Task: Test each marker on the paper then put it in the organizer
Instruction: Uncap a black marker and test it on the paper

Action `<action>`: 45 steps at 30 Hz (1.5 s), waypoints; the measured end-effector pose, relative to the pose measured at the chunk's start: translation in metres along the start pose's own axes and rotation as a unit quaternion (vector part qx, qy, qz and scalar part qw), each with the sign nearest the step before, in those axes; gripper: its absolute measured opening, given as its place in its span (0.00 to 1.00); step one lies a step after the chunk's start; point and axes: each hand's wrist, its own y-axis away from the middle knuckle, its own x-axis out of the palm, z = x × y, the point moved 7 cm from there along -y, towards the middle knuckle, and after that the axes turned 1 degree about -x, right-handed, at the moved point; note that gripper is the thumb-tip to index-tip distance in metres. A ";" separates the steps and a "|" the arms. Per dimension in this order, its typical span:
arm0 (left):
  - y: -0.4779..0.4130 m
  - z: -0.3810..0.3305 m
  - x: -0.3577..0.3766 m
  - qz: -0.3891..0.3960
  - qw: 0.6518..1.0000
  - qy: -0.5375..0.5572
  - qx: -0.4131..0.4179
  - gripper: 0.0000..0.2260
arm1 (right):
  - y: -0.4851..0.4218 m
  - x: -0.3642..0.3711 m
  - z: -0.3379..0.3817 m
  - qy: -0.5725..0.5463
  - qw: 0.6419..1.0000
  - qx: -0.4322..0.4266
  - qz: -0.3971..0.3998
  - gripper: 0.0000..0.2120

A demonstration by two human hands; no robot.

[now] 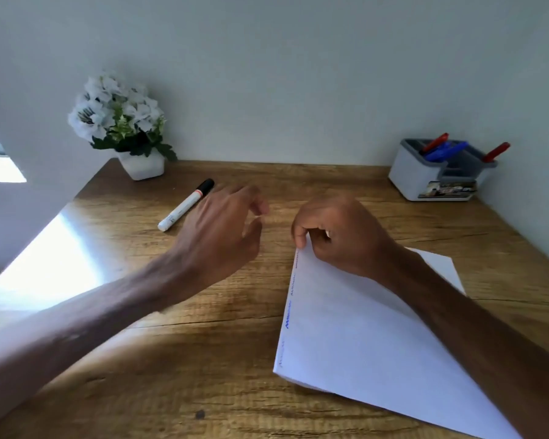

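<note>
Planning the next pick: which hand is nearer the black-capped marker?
Left. The left hand hovers just right of the marker; the right hand pinches the paper farther right.

My left hand (222,229) hovers left of centre with the back of it toward me. Its fingers are loose, a little spread and holding nothing, and the fingertips are blurred. My right hand (336,239) is just to its right, not touching it, fingers curled under, pinching the far corner of the paper (362,327). Both bare forearms reach in from the near corners.
</note>
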 end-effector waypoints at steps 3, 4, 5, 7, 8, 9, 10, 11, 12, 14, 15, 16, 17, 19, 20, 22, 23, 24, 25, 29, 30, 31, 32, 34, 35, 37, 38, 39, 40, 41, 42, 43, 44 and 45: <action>0.016 0.003 -0.010 -0.001 0.998 -0.065 -0.003 0.09 | -0.003 0.005 0.005 -0.006 1.000 0.004 0.012 0.16; 0.019 0.001 -0.012 0.000 0.997 -0.075 -0.001 0.10 | -0.003 0.006 0.006 -0.014 1.000 0.004 0.011 0.17; 0.020 0.000 -0.013 0.001 0.996 -0.086 -0.001 0.12 | -0.003 0.005 0.006 -0.023 1.000 0.010 0.003 0.17; 0.022 -0.001 -0.017 0.002 0.993 -0.122 -0.011 0.15 | -0.001 0.001 0.001 -0.049 0.998 0.037 -0.029 0.20; 0.023 0.001 -0.018 0.006 0.989 -0.144 -0.020 0.16 | 0.000 -0.002 -0.004 -0.061 0.995 0.056 -0.048 0.21; 0.024 0.004 -0.018 0.016 0.986 -0.162 -0.031 0.17 | 0.002 -0.004 -0.008 -0.068 0.993 0.075 -0.062 0.22; 0.025 0.007 -0.018 0.029 0.984 -0.174 -0.040 0.18 | 0.004 -0.006 -0.012 -0.068 0.991 0.089 -0.070 0.22; 0.025 0.009 -0.017 0.043 0.982 -0.179 -0.045 0.17 | 0.005 -0.008 -0.015 -0.067 0.990 0.098 -0.073 0.22; 0.026 0.010 -0.017 0.053 0.981 -0.179 -0.047 0.16 | 0.006 -0.009 -0.017 -0.065 0.990 0.103 -0.072 0.22; 0.025 0.012 -0.017 0.059 0.982 -0.172 -0.043 0.13 | 0.008 -0.010 -0.018 -0.058 0.990 0.109 -0.065 0.21; 0.024 0.012 -0.017 0.057 0.984 -0.165 -0.038 0.12 | 0.009 -0.010 -0.018 -0.053 0.990 0.111 -0.061 0.21; 0.023 0.013 -0.017 0.055 0.986 -0.154 -0.034 0.11 | 0.009 -0.010 -0.019 -0.050 0.991 0.112 -0.059 0.21; 0.023 0.013 -0.017 0.054 0.988 -0.142 -0.031 0.11 | 0.010 -0.011 -0.019 -0.048 0.991 0.112 -0.058 0.22; 0.021 0.015 -0.016 0.053 0.991 -0.117 -0.025 0.10 | 0.010 -0.011 -0.019 -0.044 0.991 0.112 -0.057 0.22; 0.020 0.015 -0.014 0.052 0.993 -0.106 -0.022 0.10 | 0.010 -0.011 -0.018 -0.040 0.991 0.111 -0.056 0.22; 0.020 0.017 -0.011 0.050 0.995 -0.082 -0.020 0.10 | 0.010 -0.011 -0.018 -0.032 0.993 0.104 -0.054 0.21; 0.020 0.018 -0.010 0.048 0.997 -0.064 -0.022 0.10 | 0.010 -0.010 -0.018 -0.029 0.993 0.101 -0.053 0.21; 0.021 0.019 -0.010 0.046 0.998 -0.045 -0.026 0.11 | 0.010 -0.010 -0.018 -0.025 0.993 0.099 -0.052 0.21; 0.021 0.020 -0.009 0.046 0.998 -0.026 -0.033 0.13 | 0.010 -0.009 -0.019 -0.024 0.993 0.099 -0.052 0.21; 0.019 0.028 -0.005 0.072 0.994 0.032 -0.073 0.19 | 0.010 -0.009 -0.018 -0.023 0.993 0.103 -0.050 0.21; 0.018 0.030 -0.004 0.081 0.992 0.041 -0.083 0.21 | 0.010 -0.010 -0.018 -0.022 0.993 0.100 -0.050 0.21; 0.018 0.030 -0.003 0.087 0.991 0.047 -0.089 0.21 | 0.010 -0.010 -0.017 -0.021 0.994 0.098 -0.050 0.21; 0.018 0.030 -0.002 0.089 0.990 0.050 -0.092 0.22 | 0.010 -0.010 -0.016 -0.021 0.994 0.096 -0.050 0.21; 0.019 0.029 -0.004 0.083 0.990 0.057 -0.095 0.22 | 0.009 -0.011 -0.015 -0.023 0.994 0.092 -0.055 0.21; 0.019 0.028 -0.005 0.076 0.990 0.063 -0.097 0.21 | 0.009 -0.011 -0.013 -0.025 0.994 0.090 -0.057 0.21; 0.019 0.026 -0.009 0.054 0.990 0.083 -0.101 0.21 | 0.009 -0.012 -0.011 -0.033 0.993 0.090 -0.066 0.21; 0.019 0.025 -0.012 0.035 0.989 0.099 -0.101 0.20 | 0.009 -0.013 -0.010 -0.042 0.992 0.093 -0.072 0.21; 0.019 0.023 -0.016 0.014 0.988 0.118 -0.099 0.19 | 0.009 -0.014 -0.008 -0.052 0.991 0.099 -0.079 0.20; 0.019 0.020 -0.021 -0.008 0.986 0.140 -0.095 0.18 | 0.009 -0.015 -0.006 -0.062 0.988 0.109 -0.085 0.20; 0.018 0.017 -0.025 -0.029 0.982 0.161 -0.090 0.18 | 0.009 -0.015 -0.004 -0.072 0.986 0.122 -0.091 0.18; 0.019 0.014 -0.029 -0.047 0.979 0.181 -0.084 0.17 | 0.008 -0.015 -0.002 -0.085 0.982 0.138 -0.100 0.15; 0.019 0.009 -0.032 -0.061 0.976 0.197 -0.076 0.17 | 0.009 -0.016 -0.001 -0.100 0.976 0.156 -0.114 0.11; 0.021 0.005 -0.034 -0.072 0.973 0.209 -0.066 0.16 | 0.009 -0.016 0.000 -0.118 0.969 0.178 -0.128 0.07; 0.022 0.000 -0.036 -0.081 0.971 0.219 -0.058 0.15 | 0.008 -0.015 0.001 -0.147 0.959 0.203 -0.134 0.05</action>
